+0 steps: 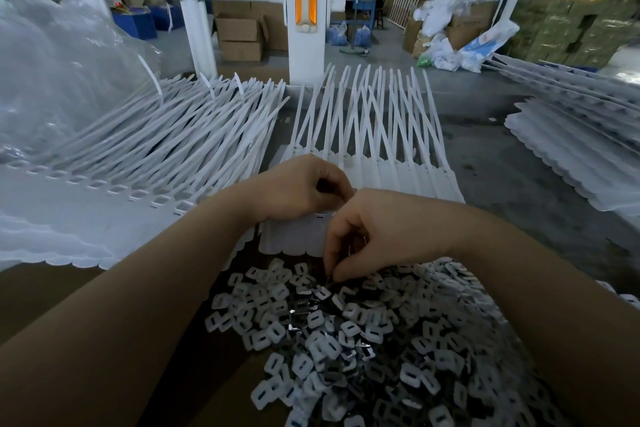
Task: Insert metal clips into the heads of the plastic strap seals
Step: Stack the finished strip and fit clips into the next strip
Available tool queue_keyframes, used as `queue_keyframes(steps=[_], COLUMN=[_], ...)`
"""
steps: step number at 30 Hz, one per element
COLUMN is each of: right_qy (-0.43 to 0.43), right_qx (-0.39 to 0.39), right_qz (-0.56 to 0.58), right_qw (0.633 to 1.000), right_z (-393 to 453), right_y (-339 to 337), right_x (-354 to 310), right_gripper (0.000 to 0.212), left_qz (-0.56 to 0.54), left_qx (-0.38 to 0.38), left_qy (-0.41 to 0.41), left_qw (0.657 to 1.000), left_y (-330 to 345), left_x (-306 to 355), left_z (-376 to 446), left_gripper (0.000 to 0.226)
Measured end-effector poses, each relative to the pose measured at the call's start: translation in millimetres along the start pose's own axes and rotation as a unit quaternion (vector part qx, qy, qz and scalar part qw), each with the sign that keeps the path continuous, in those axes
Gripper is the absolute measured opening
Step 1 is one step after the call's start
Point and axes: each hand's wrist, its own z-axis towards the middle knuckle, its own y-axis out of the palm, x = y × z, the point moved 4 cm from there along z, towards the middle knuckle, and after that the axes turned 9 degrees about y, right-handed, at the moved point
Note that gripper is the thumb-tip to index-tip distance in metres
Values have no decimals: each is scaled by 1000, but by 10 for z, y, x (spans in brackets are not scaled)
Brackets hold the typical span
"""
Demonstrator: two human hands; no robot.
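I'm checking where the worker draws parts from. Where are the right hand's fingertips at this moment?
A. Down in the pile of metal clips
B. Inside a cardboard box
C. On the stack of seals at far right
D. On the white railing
A: the right hand has its curled fingertips dipped into the pile of metal clips, near the pile's far edge.

Small squarish slotted metal clips point(349, 340) heaped at 6 o'clock, dull grey with shiny glints, long white plastic strap seals point(391, 135) at 12 o'clock, smooth and matt, crinkled clear glossy plastic bag point(59, 70) at 10 o'clock, brown matt cardboard surface point(41, 291) at 8 o'clock
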Motion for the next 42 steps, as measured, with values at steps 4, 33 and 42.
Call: queue_keyframes(steps=[4,33,42], right_qy=[2,128,145], right_qx=[3,298,302], right_qz=[29,239,275], right_qw=[1000,915,901], right_z=[-14,-51,-35], right_y=[-24,-383,-402], right_x=[35,487,514], right_gripper=[11,14,13], left_qz=[-4,-83,-91], left_qx=[-1,66,114], left_qy=[-3,-57,-74], left_qw=[1000,993,987], left_y=[1,-66,-123], left_x=[13,44,59], left_z=[-10,-4,-34], left_gripper=[14,10,4])
